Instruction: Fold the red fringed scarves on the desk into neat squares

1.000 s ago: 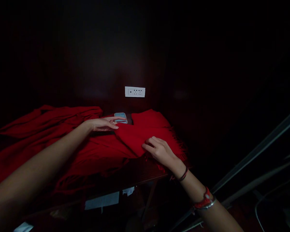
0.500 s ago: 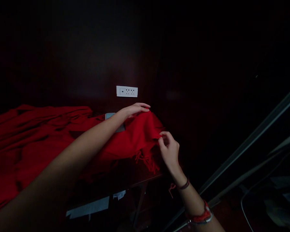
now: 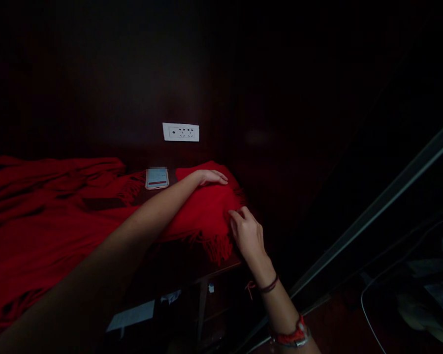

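A red fringed scarf lies spread over a dark ledge, its tasselled end near the right corner. On top of the cloth rests my left hand, fingers stretched out and nearly flat. My right hand is at the scarf's right end, its fingers curled and pinched at the cloth's edge; the fingertips are partly hidden. A dark cord and a red band circle the right wrist and forearm. Left of my left hand lies a phone with a lit screen, face up.
A white wall socket is set in the dark panel behind. More bunched red cloth covers the ledge on the left. Papers sit below the ledge. A pale cable and a dim metal rail run along the right.
The raised scarf end has come down and lies flatter. My right hand has moved slightly left with its edge. The phone, mostly covered before, now shows. The view has shifted a little.
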### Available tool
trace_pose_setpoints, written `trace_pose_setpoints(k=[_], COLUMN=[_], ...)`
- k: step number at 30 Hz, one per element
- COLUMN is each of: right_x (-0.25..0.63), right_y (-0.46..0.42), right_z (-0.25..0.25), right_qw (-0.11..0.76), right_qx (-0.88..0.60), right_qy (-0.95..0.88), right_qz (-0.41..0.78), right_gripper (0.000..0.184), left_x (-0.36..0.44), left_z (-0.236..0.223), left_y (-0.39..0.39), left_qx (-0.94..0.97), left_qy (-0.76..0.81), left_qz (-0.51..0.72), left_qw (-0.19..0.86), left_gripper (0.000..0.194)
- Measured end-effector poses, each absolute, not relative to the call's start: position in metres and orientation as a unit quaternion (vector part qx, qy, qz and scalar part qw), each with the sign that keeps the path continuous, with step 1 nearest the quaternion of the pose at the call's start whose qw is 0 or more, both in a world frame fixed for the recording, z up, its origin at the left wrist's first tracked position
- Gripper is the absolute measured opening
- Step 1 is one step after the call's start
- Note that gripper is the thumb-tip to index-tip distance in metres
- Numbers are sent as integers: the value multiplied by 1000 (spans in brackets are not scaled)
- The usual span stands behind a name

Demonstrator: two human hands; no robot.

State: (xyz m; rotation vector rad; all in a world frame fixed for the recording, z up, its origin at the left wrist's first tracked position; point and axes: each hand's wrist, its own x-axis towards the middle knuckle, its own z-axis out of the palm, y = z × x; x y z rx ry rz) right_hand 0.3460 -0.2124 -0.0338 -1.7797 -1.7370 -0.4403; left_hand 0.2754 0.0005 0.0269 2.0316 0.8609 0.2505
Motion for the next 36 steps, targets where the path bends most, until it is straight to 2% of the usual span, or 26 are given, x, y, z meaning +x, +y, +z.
trace_pose_setpoints(k=[5, 7, 15, 19, 26, 36], right_x=[350, 355, 372, 376, 378, 380], right_y=[-209, -210, -217, -218, -214, -218], right_z=[-38, -38, -50, -58, -53, -60], right_qw=[460, 490, 422, 426, 427, 425], right_qx=[-663, -663, -703, -694, -673, -697], right_qy=[-573, -547, -555, -563, -575, -553], right_qz=[-142, -147, -141, -138, -184, -166], right_gripper=[28, 27, 25, 25, 27, 23], left_x=[257, 255, 283, 289, 289, 302], left_z=[25, 28, 10, 3, 22, -9], left_y=[11, 11, -9, -20, -22, -10], left_qx=[829, 832, 890, 895, 890, 882], left_qy=[367, 355, 363, 353, 334, 361], left_qz=[47, 67, 81, 113, 160, 164], left_qw=[419, 421, 265, 246, 267, 254], left_gripper=[41, 45, 45, 46, 38, 35])
